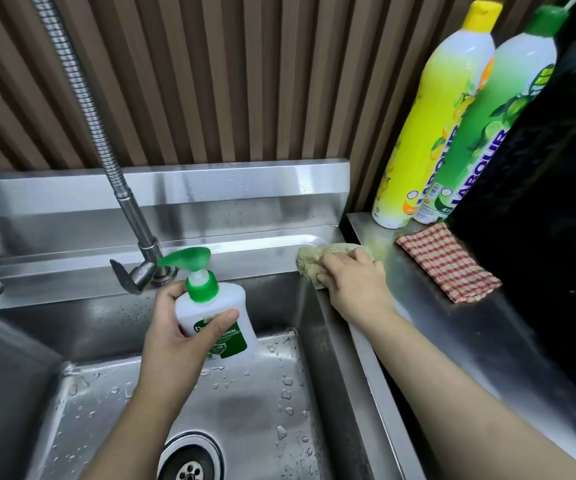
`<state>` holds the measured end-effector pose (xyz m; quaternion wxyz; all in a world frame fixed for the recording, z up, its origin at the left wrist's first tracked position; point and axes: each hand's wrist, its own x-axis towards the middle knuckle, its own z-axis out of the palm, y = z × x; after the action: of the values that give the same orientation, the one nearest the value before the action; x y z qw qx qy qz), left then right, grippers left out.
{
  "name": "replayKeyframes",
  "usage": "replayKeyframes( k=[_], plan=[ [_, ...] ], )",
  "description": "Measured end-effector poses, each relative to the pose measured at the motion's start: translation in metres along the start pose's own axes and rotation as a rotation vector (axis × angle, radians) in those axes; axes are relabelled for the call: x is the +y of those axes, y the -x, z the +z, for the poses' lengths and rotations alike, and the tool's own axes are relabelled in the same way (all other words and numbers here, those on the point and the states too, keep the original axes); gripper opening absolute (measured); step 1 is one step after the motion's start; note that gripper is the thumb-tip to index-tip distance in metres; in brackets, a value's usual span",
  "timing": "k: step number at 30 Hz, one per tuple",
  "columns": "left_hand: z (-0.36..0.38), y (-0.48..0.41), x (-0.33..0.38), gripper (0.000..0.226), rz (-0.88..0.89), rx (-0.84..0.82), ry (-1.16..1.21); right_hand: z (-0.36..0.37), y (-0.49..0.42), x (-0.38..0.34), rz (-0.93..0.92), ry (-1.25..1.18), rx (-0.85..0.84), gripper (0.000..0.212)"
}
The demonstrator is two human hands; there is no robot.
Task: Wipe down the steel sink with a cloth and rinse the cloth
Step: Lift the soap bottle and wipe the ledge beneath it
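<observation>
Head view: right hand (352, 284) grips the cloth (309, 267) on the sink (245, 252) rim's far-right corner. Left hand (179, 329) holds the bottle (215, 317) up over the basin, and the rim runs leftward beyond it.

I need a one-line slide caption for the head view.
Right hand holds a beige cloth against the steel sink rim while left hand grips a pump bottle above the basin.

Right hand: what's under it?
A beige cloth lies under the right hand, on the sink rim, back right corner. The cloth's covered part and the steel beneath cannot be seen.
</observation>
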<state>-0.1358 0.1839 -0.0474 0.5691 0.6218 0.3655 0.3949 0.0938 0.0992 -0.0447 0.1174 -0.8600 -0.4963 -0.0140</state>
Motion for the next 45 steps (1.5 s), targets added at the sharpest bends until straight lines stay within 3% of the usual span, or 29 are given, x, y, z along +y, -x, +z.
replayKeyframes(
  k=[2, 5, 7, 9, 12, 14, 17, 21, 25, 32, 37, 42, 45],
  plan=[
    [-0.003, -0.002, -0.001, 0.054, -0.007, 0.005, 0.004, 0.001, -0.012, 0.005, 0.136, -0.292, 0.090, 0.015],
    [-0.007, -0.004, -0.003, 0.054, 0.006, 0.022, -0.006, -0.019, -0.029, 0.002, 0.414, -1.046, 0.429, 0.005],
    [-0.007, -0.005, -0.003, 0.051, 0.003, 0.037, -0.010, -0.032, -0.040, -0.007, 0.372, -1.169, 0.651, 0.008],
    [-0.006, -0.005, -0.002, 0.050, 0.001, 0.040, -0.005, -0.036, -0.056, -0.013, 0.139, -0.928, 0.635, 0.025],
    [-0.010, -0.005, -0.005, 0.056, 0.003, 0.048, 0.002, -0.020, -0.081, -0.004, -0.204, -0.113, 0.282, 0.051],
    [-0.017, -0.004, -0.007, 0.058, 0.000, 0.064, 0.000, -0.005, -0.093, 0.001, -0.370, 0.170, 0.287, 0.054],
    [-0.031, -0.002, -0.012, 0.057, -0.007, 0.099, -0.013, 0.012, -0.107, -0.021, -0.449, 0.251, 0.393, 0.055],
    [-0.055, 0.002, -0.018, 0.055, 0.011, 0.167, -0.040, 0.015, -0.134, -0.110, -0.764, 0.326, 0.486, 0.050],
    [-0.069, 0.009, -0.015, 0.050, 0.032, 0.216, -0.096, 0.016, -0.152, -0.169, -1.024, 0.582, 0.441, 0.049],
    [-0.059, 0.002, -0.012, 0.051, 0.034, 0.231, -0.037, 0.018, -0.144, -0.142, -1.206, 0.647, 0.364, 0.054],
    [-0.050, 0.003, -0.011, 0.053, 0.025, 0.212, -0.035, 0.020, -0.123, -0.139, -1.121, 0.644, 0.140, 0.056],
    [-0.049, 0.010, -0.016, 0.050, 0.032, 0.223, -0.029, 0.039, -0.104, -0.140, -0.999, 0.299, -0.072, 0.053],
    [-0.048, 0.014, -0.016, 0.052, 0.042, 0.220, -0.051, 0.033, -0.098, -0.134, -0.850, -0.010, -0.251, 0.068]
  ],
)
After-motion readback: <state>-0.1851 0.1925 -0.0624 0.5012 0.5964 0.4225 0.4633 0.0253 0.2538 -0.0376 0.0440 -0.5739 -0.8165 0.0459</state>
